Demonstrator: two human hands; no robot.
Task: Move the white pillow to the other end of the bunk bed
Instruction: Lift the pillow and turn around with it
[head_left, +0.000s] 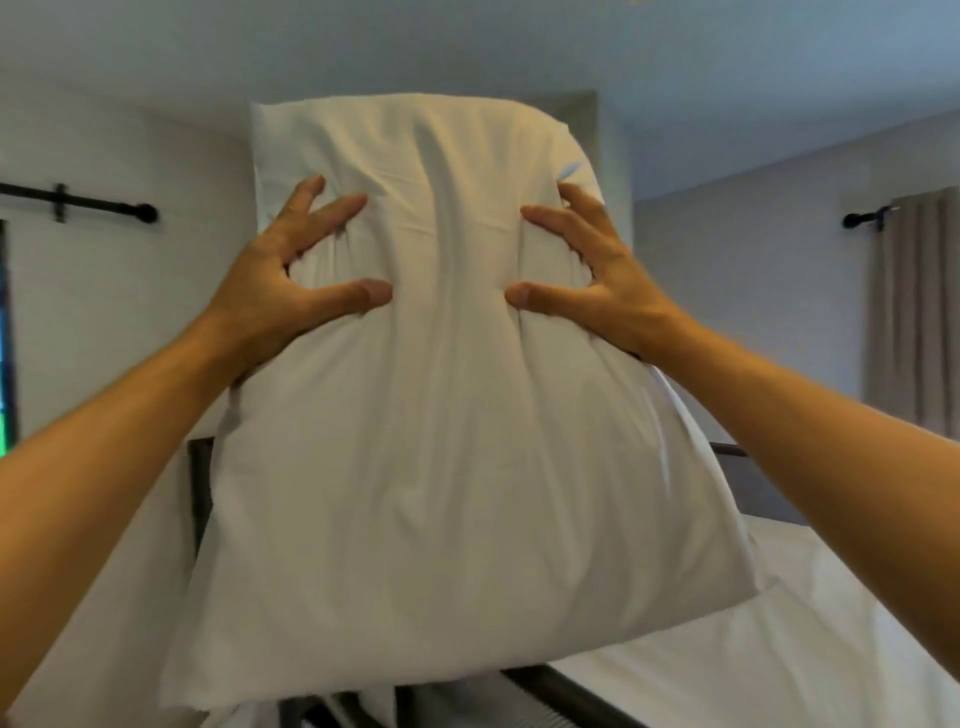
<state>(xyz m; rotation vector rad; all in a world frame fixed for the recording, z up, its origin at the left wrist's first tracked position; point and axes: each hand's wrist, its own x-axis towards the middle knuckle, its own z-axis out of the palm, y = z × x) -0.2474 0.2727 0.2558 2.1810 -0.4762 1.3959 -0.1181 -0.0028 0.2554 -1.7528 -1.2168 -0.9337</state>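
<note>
A large white pillow fills the middle of the head view, held up on end in front of me. My left hand grips its left side about a third of the way down, fingers spread and pressed into the fabric. My right hand grips the opposite side at the same height, thumb dug in. The pillow is pinched narrow between the two hands. Its lower edge hangs just above the dark metal rail of the top bunk. The white mattress sheet stretches away to the lower right.
A dark bed frame post stands behind the pillow at left. A black curtain rod is on the left wall, another rod with a beige curtain at right. The ceiling is close overhead.
</note>
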